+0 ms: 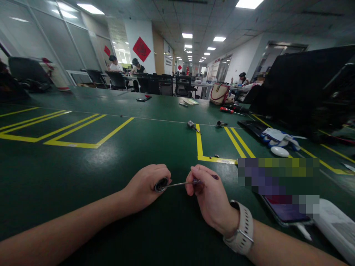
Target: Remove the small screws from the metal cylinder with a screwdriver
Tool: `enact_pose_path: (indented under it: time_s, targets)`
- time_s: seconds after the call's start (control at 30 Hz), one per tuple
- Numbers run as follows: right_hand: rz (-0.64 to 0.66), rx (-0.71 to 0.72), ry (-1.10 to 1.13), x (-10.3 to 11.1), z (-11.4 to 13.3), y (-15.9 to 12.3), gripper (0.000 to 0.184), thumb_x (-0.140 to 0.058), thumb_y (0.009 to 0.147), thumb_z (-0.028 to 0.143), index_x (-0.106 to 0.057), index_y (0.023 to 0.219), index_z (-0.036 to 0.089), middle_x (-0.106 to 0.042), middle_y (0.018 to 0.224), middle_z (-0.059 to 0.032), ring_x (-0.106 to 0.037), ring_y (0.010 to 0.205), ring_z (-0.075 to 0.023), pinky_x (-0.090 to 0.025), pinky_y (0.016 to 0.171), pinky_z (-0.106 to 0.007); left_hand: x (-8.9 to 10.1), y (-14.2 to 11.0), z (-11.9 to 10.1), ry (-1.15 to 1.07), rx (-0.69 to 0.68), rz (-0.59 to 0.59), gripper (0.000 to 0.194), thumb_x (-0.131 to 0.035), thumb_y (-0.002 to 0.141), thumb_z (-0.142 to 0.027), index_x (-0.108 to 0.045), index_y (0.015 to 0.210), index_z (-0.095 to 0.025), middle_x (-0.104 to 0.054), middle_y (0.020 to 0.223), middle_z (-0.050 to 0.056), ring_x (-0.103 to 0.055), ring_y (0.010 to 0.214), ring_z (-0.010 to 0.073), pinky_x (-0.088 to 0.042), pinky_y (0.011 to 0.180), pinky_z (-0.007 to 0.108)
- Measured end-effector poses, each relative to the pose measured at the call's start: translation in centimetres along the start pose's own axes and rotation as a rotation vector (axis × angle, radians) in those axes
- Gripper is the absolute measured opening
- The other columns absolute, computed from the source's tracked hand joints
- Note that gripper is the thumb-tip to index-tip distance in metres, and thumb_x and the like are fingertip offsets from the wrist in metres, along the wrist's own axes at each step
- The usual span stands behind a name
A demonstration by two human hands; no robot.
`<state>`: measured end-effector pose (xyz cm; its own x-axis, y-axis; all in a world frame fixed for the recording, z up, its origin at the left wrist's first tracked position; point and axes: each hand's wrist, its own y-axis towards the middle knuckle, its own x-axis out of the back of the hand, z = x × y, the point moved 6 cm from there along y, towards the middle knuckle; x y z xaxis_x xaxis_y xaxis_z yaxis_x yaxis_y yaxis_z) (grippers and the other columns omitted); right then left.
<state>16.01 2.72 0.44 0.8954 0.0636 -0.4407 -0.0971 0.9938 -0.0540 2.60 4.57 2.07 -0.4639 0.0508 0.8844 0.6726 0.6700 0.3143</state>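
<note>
My left hand [146, 188] is closed around a round, hollow metal part [161, 184], its dark open end turned toward my right. Between thumb and fingers, my right hand [206, 197] grips a thin screwdriver [179, 183]; the shaft points left and its tip reaches the rim of the part's opening. Whether the tip touches the inside I cannot tell. Farther off on the green tabletop [155, 136] lie a metal piece with a thin shaft [191, 126] and a dark cylindrical piece [220, 124]. Some tiny parts [216, 156] rest near the yellow tape.
On the right are a phone [288, 214] with a plugged cable, a white device [335, 225], a white mouse [279, 152] and a blue-white glove [281, 136]. A red-handled screwdriver [226, 110] lies near a beige bag [219, 93]. People sit at desks in the background.
</note>
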Motion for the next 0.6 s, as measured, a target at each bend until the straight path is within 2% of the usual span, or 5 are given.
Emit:
enact_pose_path:
  time_s: [0.27, 0.6]
  targets:
    - [-0.099, 0.069, -0.074, 1.0, 0.3, 0.0, 0.028, -0.054, 0.077, 0.027, -0.051, 0.051, 0.017, -0.043, 0.044, 0.0052, -0.038, 0.042, -0.0075, -0.029, 0.044, -0.022, 0.0, 0.1, 0.2, -0.016, 0.048, 0.000, 0.009, -0.050, 0.077, -0.011, -0.049, 0.071, -0.018, -0.052, 0.067, -0.002, -0.051, 0.062, 0.0123, -0.038, 0.057, 0.024]
    - [-0.084, 0.096, -0.111, 1.2, 0.1, 0.0, 0.029, -0.053, 0.080, 0.027, -0.049, 0.052, 0.018, -0.042, 0.048, 0.0053, -0.037, 0.045, -0.0085, -0.029, 0.046, -0.023, 0.0, 0.2, 0.3, -0.038, 0.099, 0.003, 0.008, -0.049, 0.076, -0.012, -0.049, 0.070, -0.018, -0.053, 0.068, -0.002, -0.051, 0.062, 0.0121, -0.038, 0.056, 0.024]
